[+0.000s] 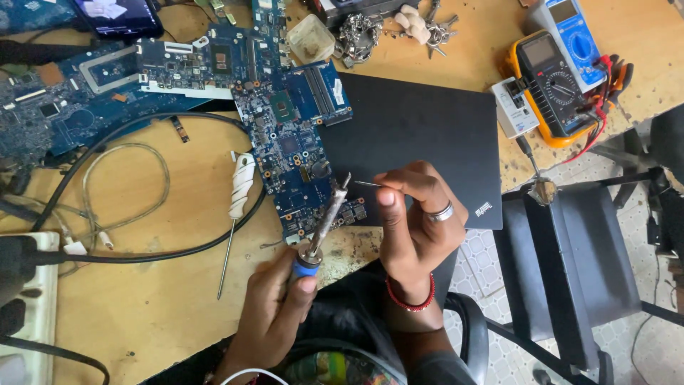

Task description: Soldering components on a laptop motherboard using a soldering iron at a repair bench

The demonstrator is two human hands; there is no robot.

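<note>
My left hand [274, 310] grips a blue-handled soldering iron [322, 227], its tip raised over the lower corner of a blue laptop circuit board [285, 128]. My right hand [413, 221], with a silver ring and a red bead bracelet, pinches a thin solder wire [368, 184] that points left toward the iron's tip. Both hands hover near the table's front edge, over the board's lower end and a closed black laptop [413, 135].
A second blue board [50, 107] lies at far left. Black cable [142, 253], a thin probe with white tape [239, 207], a yellow multimeter [552, 89], a blue multimeter [573, 36], a power strip [32, 314] and a black chair [563, 271] surround the work.
</note>
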